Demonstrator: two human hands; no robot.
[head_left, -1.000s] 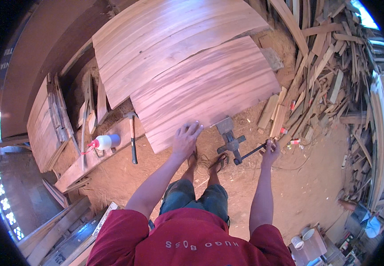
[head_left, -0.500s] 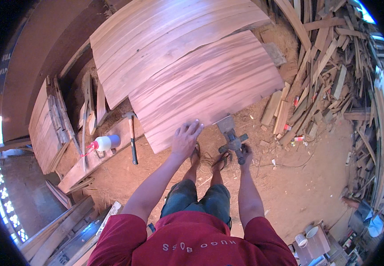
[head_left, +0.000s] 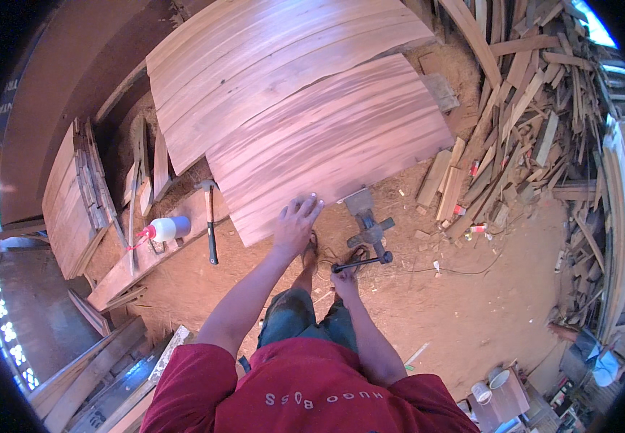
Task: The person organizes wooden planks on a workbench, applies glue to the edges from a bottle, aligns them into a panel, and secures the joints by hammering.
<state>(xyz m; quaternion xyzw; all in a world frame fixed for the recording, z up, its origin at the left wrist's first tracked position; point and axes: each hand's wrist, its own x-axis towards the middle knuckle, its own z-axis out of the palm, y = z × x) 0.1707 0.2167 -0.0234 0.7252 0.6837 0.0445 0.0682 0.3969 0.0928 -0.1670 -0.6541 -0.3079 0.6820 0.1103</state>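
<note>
My left hand (head_left: 294,228) rests with spread fingertips on the lower edge of the streaked wooden panel (head_left: 330,133). My right hand (head_left: 343,283) is closed on the left end of a dark metal bar handle (head_left: 363,261), which crosses below the dark metal vise (head_left: 369,228) at that panel's edge. Another wide plank panel (head_left: 283,50) lies above the streaked one. To the left of my hands, a hammer (head_left: 211,224) and a white glue bottle with a red cap (head_left: 164,229) lie on a board (head_left: 116,285).
Piled scrap wood (head_left: 529,123) fills the right side. Stacked plank panels (head_left: 67,209) lie at left, with loose boards (head_left: 103,375) lower down. A thin cord (head_left: 457,272) runs over the sawdust-strewn ground (head_left: 485,310). A small stand with white buckets (head_left: 500,397) is at lower right.
My right hand has moved left along below the vise, and the bar handle has swung from pointing right to pointing left. My left hand stays on the panel.
</note>
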